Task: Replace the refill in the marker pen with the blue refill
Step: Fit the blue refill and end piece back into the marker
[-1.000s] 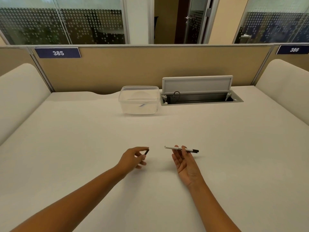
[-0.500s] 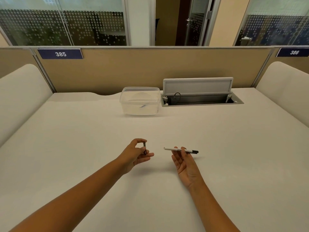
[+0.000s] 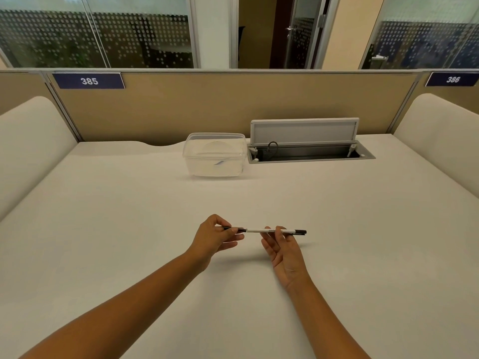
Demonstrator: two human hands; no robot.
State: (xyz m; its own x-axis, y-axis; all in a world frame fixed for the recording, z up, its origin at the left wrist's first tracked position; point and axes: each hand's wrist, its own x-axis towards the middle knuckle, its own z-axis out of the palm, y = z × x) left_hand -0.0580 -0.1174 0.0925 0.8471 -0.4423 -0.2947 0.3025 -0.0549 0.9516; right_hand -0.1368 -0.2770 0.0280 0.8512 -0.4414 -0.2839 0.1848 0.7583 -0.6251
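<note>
A white marker pen (image 3: pixel 261 230) with a black right end lies level across the fingertips of my right hand (image 3: pixel 283 251), above the middle of the table. My left hand (image 3: pixel 216 238) pinches a small black end piece (image 3: pixel 239 229) that meets the pen's left end. Whether the piece is seated on the pen I cannot tell. A thin blue refill (image 3: pixel 220 163) lies inside the clear plastic box (image 3: pixel 190 161) at the back of the table, far from both hands.
The white table (image 3: pixel 103 229) is fenced by tan partition panels (image 3: pixel 181 107) at the back and padded sides. An open cable hatch (image 3: pixel 308 149) with its lid raised sits right of the clear box.
My left hand has carried the small black piece rightwards and up, from apart from the pen to its left end. The right hand has held the pen nearly still.
</note>
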